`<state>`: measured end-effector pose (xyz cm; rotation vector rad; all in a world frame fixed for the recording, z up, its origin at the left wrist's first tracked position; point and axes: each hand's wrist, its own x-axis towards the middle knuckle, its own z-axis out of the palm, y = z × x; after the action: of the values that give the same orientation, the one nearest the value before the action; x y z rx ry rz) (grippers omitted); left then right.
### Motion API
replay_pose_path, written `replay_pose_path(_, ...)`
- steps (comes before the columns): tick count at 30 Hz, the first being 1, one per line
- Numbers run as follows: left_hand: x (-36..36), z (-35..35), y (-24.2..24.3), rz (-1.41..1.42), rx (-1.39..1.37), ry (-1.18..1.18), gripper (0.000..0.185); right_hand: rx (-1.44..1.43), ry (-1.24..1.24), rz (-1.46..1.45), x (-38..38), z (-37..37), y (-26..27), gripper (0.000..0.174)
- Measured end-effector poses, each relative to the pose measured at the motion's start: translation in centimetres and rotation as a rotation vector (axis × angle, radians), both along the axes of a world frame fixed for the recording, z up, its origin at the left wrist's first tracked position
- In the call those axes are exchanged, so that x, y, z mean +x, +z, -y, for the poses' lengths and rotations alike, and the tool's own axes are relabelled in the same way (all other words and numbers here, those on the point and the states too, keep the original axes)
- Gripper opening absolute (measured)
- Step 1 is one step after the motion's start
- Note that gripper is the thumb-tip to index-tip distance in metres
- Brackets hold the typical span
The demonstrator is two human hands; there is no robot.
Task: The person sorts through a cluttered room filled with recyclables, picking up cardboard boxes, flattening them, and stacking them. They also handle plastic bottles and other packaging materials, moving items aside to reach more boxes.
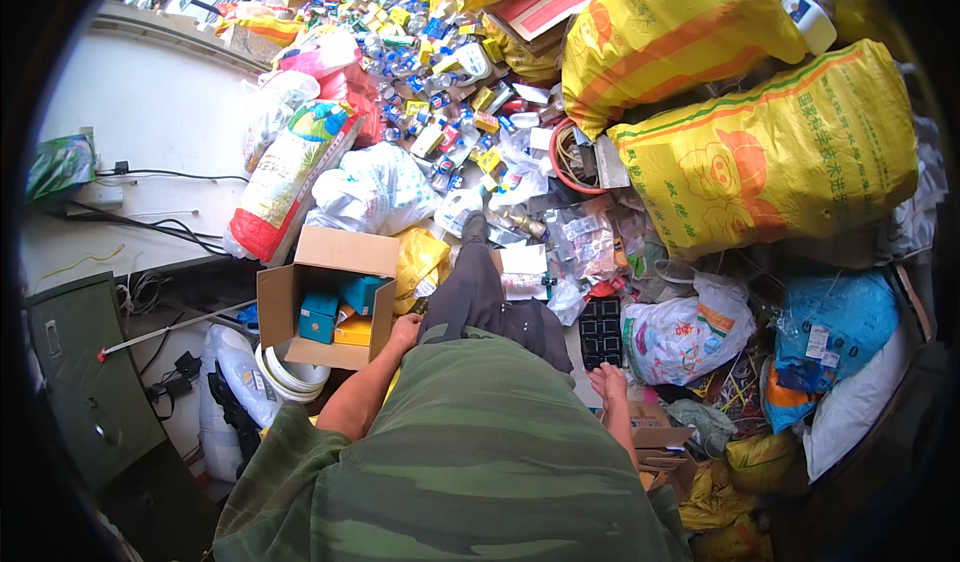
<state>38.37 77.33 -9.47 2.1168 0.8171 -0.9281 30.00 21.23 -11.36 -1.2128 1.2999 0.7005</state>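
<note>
My left hand (406, 331) is at my left hip, against the dark trousers, just right of an open cardboard box (345, 251); whether its fingers hold anything is hidden. Inside the box lie teal cartons (319, 316) and an orange-yellow carton (354, 331). On the other side of my body my right hand (609, 382) hangs with its fingers apart and nothing in it. It is just below a black plastic tray with square cells (601, 329). A white carton (523, 262) lies on the floor in front of my feet.
Crushed bottles and cartons (442, 97) are heaped ahead. Large yellow woven sacks (772, 157) fill the right side, beside a red-rimmed bucket (559, 158). White plastic bags (375, 187) stand ahead left. White bowls (289, 382) and a green metal cabinet (90, 389) are at left.
</note>
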Motion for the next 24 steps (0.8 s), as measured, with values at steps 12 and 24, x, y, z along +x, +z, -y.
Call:
replay_pose_path(12, -5.6, -1.0, -1.7, 0.073, -0.416, 0.291, 0.031, 0.024, -0.155, 0.062, -3.0, 7.6, -0.6, 0.044)
replay_pose_path(24, -0.6, 3.5, 3.0, 0.088, -0.168, 0.074, 0.035, 0.058, -0.131, -0.203, -10.3, 2.0, -0.8, 0.044)
